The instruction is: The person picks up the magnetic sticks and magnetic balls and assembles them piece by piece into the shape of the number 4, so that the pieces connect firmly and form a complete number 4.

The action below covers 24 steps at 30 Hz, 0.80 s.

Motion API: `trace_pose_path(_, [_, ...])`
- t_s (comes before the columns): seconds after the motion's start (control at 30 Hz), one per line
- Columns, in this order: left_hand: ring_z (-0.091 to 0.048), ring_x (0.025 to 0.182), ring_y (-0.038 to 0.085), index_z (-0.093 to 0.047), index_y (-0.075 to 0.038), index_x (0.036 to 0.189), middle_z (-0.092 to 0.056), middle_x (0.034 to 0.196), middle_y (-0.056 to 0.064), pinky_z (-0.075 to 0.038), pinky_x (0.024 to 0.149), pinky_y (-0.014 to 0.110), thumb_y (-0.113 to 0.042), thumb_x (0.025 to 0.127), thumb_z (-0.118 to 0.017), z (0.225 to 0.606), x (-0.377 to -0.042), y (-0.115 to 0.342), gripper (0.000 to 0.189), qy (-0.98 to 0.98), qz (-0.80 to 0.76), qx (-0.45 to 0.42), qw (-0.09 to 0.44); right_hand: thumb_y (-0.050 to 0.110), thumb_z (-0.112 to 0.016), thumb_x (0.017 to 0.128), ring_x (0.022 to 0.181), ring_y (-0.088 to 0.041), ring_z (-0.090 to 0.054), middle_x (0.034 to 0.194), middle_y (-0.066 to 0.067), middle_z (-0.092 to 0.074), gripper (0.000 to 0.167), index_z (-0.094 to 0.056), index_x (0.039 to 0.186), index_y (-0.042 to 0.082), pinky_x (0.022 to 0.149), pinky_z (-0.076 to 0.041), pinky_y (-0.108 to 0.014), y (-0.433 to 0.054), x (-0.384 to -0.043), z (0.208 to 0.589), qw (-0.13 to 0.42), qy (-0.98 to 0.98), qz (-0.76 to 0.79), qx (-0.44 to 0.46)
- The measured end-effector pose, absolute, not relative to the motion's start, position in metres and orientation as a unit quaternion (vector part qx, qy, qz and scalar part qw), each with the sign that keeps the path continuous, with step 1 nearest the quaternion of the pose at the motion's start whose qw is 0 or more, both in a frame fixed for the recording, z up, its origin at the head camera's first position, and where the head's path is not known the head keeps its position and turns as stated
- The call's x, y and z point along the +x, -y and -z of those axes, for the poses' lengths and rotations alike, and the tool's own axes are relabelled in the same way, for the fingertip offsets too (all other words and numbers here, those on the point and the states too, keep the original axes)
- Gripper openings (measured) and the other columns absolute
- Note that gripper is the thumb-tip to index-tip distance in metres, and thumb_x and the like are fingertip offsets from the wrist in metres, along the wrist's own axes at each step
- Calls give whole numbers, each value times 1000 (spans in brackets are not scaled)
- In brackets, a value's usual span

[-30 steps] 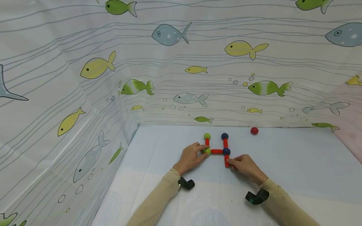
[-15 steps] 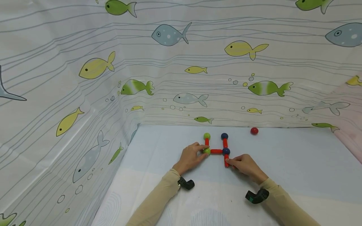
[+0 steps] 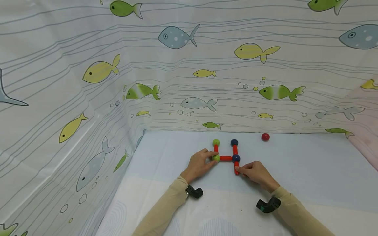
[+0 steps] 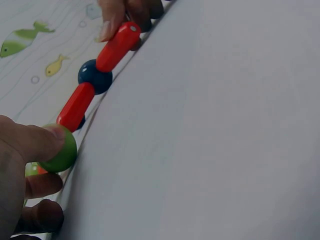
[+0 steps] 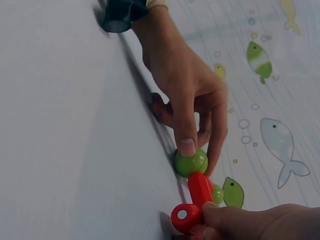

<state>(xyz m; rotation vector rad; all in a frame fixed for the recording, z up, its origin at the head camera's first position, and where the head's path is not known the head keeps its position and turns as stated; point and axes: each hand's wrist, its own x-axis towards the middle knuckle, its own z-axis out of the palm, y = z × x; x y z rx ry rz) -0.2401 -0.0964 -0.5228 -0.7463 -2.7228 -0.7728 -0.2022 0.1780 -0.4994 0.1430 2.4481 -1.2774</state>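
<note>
A figure of balls and red rods lies on the table, joined in a rough H. My left hand [image 3: 199,165] pinches its lower green ball [image 4: 65,155] between thumb and fingers. A short red rod [image 3: 216,148] runs from there to a second green ball [image 3: 216,142] behind. Another red rod [image 3: 225,158] links the held ball to a dark blue ball [image 3: 236,158]. Behind that, a third rod [image 3: 235,149] carries another blue ball [image 3: 234,142]. Between thumb and fingers, my right hand [image 3: 256,172] grips the front red rod [image 4: 118,47], whose bare end faces me.
A loose red ball [image 3: 265,137] sits by the table's back edge, right of the figure. Fish-printed sheeting [image 3: 189,85] walls in the pale table [image 3: 295,170] at the back and left. Each wrist wears a black camera [image 3: 268,205].
</note>
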Motion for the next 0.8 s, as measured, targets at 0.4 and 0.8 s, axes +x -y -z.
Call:
trace_pose_path(0.4, [-67, 83, 13, -78, -19, 128, -72, 96, 1, -44, 68, 21, -29, 96, -80, 522, -239, 97, 34, 921, 265, -263, 115, 52, -69, 100, 88, -25, -60, 98, -14, -71, 64, -70, 126, -6, 69, -47, -32, -229, -233, 492, 90, -917, 387, 46])
trace_pose_path(0.8, [-69, 86, 13, -77, -19, 129, -72, 97, 0, -47, 69, 22, -28, 96, -81, 524, -241, 97, 35, 923, 258, -261, 117, 39, -63, 104, 119, -56, -51, 129, -41, -57, 71, -43, 151, -10, 99, -36, -70, -299, -296, 495, -100, -945, 309, 42])
